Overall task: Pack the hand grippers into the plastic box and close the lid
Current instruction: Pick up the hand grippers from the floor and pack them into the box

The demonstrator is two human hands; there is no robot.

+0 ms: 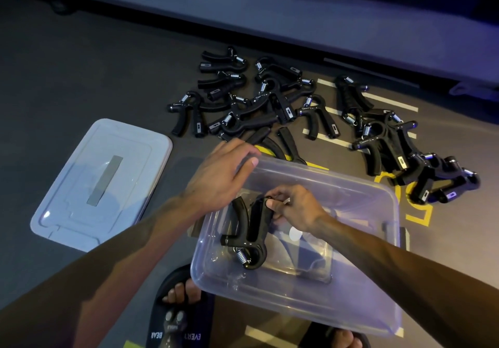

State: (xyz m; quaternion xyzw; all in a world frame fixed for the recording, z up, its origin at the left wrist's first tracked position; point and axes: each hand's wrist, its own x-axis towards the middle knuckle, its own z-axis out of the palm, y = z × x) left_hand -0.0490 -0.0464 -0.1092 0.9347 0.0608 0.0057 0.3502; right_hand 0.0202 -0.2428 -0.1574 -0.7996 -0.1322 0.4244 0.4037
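A clear plastic box (pixel 372 307) sits on the dark floor in front of me, without its lid. My right hand (pixel 294 208) reaches inside it and pinches the handle end of a black hand gripper (pixel 248 229), spring end toward me, low in the left part of the box. My left hand (pixel 221 175) rests on the box's far-left rim, fingers curled over the edge. The clear lid (pixel 100 183) lies flat on the floor to the left. Several more black hand grippers (pixel 272 104) lie scattered beyond the box, with another heap (pixel 399 148) to the right.
My feet in dark slides (pixel 178 312) stand just in front of the box. White and yellow painted lines (pixel 418 216) mark the floor on the right. A long pale raised ledge (pixel 297 23) runs across the back.
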